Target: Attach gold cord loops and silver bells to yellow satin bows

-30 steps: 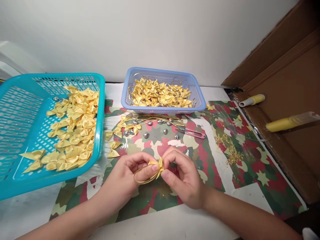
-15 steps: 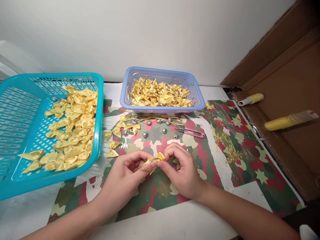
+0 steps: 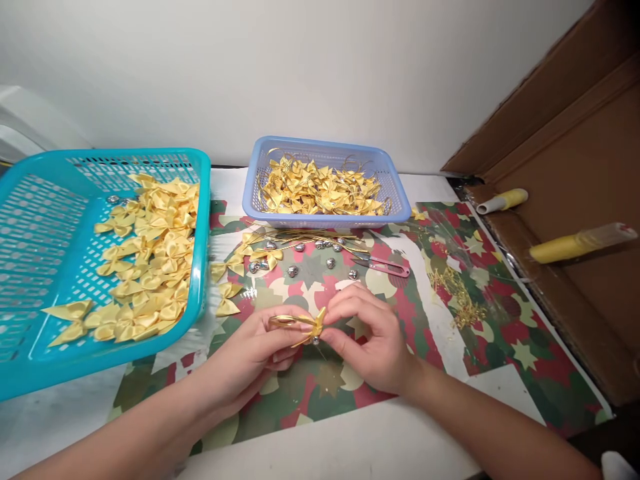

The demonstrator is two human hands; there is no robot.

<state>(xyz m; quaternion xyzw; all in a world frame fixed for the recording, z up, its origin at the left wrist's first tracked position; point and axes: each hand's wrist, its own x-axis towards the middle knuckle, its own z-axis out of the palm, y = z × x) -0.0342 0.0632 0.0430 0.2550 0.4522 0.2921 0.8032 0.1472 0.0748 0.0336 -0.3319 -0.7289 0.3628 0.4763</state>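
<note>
Between my two hands is a yellow ribbon bow [image 3: 319, 321] with a loop of gold cord [image 3: 286, 321] and a small silver bell [image 3: 315, 340] at its lower side. My left hand [image 3: 265, 343] is closed, pinching the cord and the bow's left side between thumb and fingers. From the right, the thumb and forefinger of my right hand [image 3: 367, 333] close on the bow's other edge. Loose silver bells [image 3: 293, 271] lie beyond my hands, near pink-handled thread snips [image 3: 383, 267] and a bundle of gold cords [image 3: 310, 235].
A turquoise basket [image 3: 204, 247] of yellow bows stands at left. Behind sits a blue basket [image 3: 327, 219] of corded bows. Several loose bows [image 3: 229, 298] lie beside the turquoise basket. Gold cord scraps [image 3: 463, 300] are at right, before a cardboard wall [image 3: 575, 167] with yellow-and-white tubes [image 3: 560, 250].
The bow has been turned between my fingers, so the cord loop and the silver bell now show. My left hand has shifted slightly, and the view has moved a little.
</note>
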